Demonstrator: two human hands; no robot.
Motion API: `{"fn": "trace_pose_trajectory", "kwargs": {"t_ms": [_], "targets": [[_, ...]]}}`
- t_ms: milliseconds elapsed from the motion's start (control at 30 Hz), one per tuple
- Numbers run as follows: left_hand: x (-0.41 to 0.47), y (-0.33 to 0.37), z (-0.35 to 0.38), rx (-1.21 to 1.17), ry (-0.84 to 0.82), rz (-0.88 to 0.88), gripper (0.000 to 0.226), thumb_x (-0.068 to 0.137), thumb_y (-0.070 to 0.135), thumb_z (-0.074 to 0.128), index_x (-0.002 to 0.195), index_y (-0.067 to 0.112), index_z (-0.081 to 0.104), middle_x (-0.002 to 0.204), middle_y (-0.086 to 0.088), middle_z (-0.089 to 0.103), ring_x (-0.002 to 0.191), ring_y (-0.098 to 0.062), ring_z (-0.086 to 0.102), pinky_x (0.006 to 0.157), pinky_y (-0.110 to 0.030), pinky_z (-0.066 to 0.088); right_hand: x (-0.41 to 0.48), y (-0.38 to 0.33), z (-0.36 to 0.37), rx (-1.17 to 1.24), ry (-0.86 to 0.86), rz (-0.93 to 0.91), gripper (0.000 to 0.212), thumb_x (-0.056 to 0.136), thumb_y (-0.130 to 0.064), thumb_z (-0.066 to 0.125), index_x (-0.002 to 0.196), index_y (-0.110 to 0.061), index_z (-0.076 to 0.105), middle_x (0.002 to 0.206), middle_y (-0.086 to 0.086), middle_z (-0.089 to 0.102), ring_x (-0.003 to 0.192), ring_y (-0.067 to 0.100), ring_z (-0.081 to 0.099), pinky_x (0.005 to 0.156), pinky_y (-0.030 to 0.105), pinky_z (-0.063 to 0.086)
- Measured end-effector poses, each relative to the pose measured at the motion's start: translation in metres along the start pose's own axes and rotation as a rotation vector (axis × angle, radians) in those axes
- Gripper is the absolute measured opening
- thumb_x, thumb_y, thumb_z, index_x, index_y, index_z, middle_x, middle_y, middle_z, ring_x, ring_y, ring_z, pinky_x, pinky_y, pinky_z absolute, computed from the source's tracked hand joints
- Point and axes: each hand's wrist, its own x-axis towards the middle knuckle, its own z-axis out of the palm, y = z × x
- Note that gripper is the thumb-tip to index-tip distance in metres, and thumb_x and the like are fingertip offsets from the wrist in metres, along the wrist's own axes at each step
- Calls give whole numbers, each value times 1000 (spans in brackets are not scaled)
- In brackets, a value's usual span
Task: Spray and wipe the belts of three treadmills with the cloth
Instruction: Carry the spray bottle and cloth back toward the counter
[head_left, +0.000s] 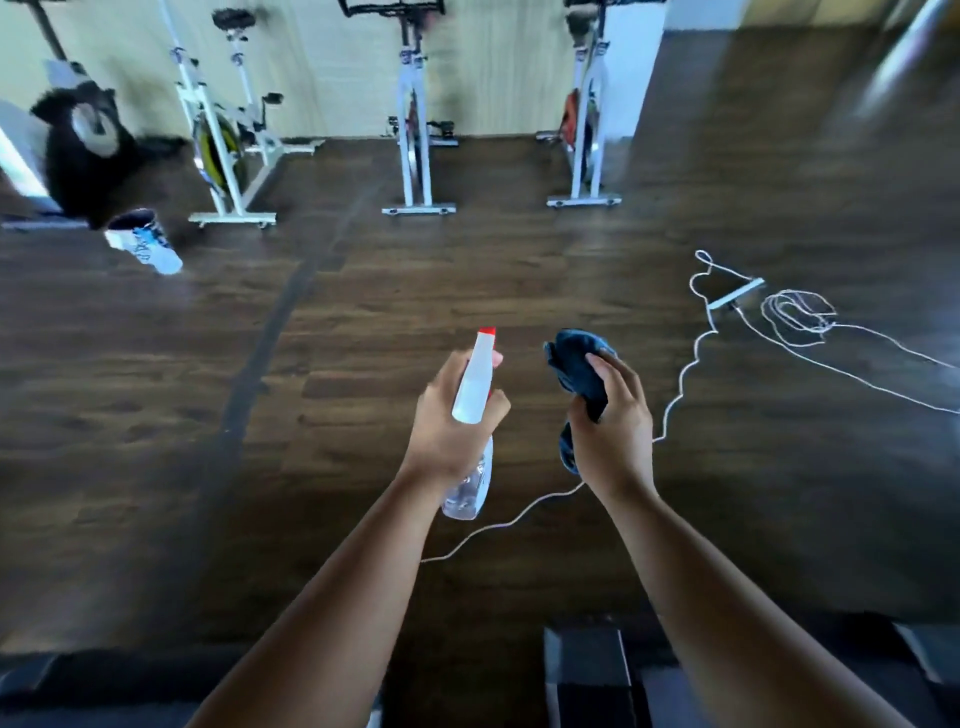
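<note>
In the head view, your left hand (447, 428) is wrapped round the neck of the spray bottle (474, 392). Its long axis runs away from you, with the red nozzle tip pointing forward at the wooden floor (156, 415) and the clear body hanging below your wrist. Your right hand (618, 431) grips the bunched blue cloth (576, 364) just beside it, so both tools are at chest height and neither hand is free. What matters for the next move is that no treadmill belt lies ahead of the nozzle. There are only bare boards, a loose white cord (680, 384) trailing under your right forearm, and three exercise bikes (415, 130) along the far wall. The only candidates are the dark blocks (587, 670) cut off at the bottom edge, beneath and behind your forearms. I can't tell whether they belong to a treadmill. If they do, you'll need to turn or look down, and the right hand is nearer them. At far left, a blurred dark shape with a white shoe (148, 244) is too smeared to make out.
</note>
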Motion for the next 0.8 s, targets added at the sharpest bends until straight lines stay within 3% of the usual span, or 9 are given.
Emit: {"fn": "trace_pose_trajectory", "kwargs": {"t_ms": [67,167,267,367,433,567,700,800], "targets": [[20,9,32,3,-48,16,32,84,6,63,111,25,63,88,15,63,67,-1,54,68,-23,44,21,18,-20,-18,65,20,46,92,-5,55,138,-12,54,143,-4,48,131,9,43,102,0,20],[52,18,79,8,-128,66,33,84,6,64,112,24,65,96,16,66,69,1,56,70,-19,44,50,43,-48,-40,159,76,45,92,-6,56,137,-11,54,144,-3,48,131,10,44,104,4,22],[83,28,124,6,-225,98,32,85,6,64,112,23,66,84,15,62,63,4,53,66,-11,40,76,67,-72,-67,266,121,45,91,-5,58,136,-9,55,143,0,49,130,12,45,102,1,21],[118,32,166,1,-353,109,31,88,9,62,113,27,63,68,14,49,51,0,46,56,-12,39,106,87,-91,-89,369,178,46,89,-4,60,135,-8,57,142,1,50,128,13,47,99,-4,19],[145,36,193,3,-443,145,29,89,13,60,113,28,60,68,11,47,49,-2,43,53,-12,39,128,100,-101,-108,439,206,47,87,-2,61,134,-8,58,141,2,52,127,13,48,102,1,22],[204,44,246,-19,-548,295,34,77,19,57,110,17,63,89,2,61,69,-2,52,66,-9,39,175,121,-116,-134,563,295,46,87,-2,62,132,-7,59,140,4,52,126,16,49,104,11,28],[262,55,298,-37,-675,399,34,74,17,58,108,21,62,100,6,64,84,4,57,76,-5,38,225,139,-129,-169,674,370,47,85,1,62,131,-7,60,140,4,52,125,17,51,102,8,27],[300,65,335,-37,-764,409,34,75,21,58,108,29,61,103,12,63,88,5,57,78,-7,39,258,153,-144,-189,751,408,48,84,2,62,131,-7,60,140,5,52,126,17,50,100,-2,22]]}}
